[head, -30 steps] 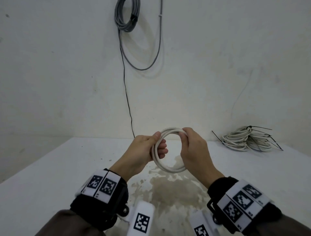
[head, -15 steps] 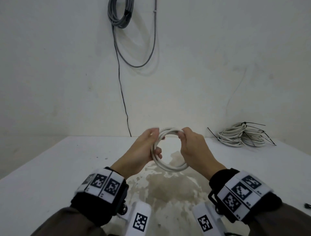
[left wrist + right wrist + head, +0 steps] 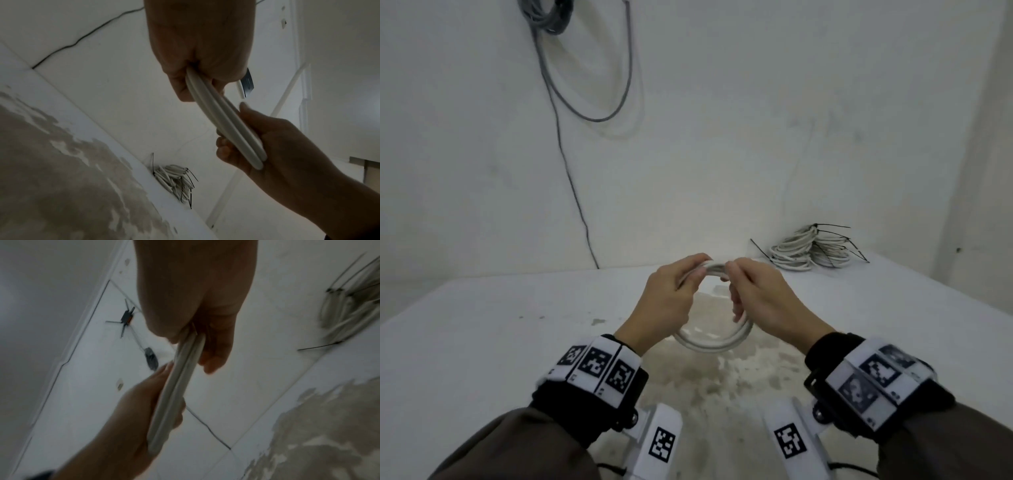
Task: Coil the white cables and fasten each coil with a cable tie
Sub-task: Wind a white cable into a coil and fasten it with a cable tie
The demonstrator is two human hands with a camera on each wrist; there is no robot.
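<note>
Both hands hold a white cable coil (image 3: 714, 342) of a few turns in the air above the table (image 3: 482, 342). My left hand (image 3: 690, 274) grips the coil's far top arc, with its fingers curled over the strands. Close beside it, my right hand (image 3: 736, 277) pinches the same arc, and its lower fingers reach inside the loop. In the left wrist view the coil (image 3: 222, 116) runs from my left hand (image 3: 199, 48) to my right hand (image 3: 277, 146). The right wrist view is blurred and shows the coil (image 3: 176, 394) edge-on between both hands.
A pile of tied white coils (image 3: 811, 251) with black tie tails lies at the table's back right against the wall. Grey cable (image 3: 585, 85) hangs on the wall behind. A worn brown patch (image 3: 705, 383) marks the table below my hands.
The coil has tipped from facing me to lying flatter. My left hand slid from the coil's left side up to its top arc, so both hands now sit close together.
</note>
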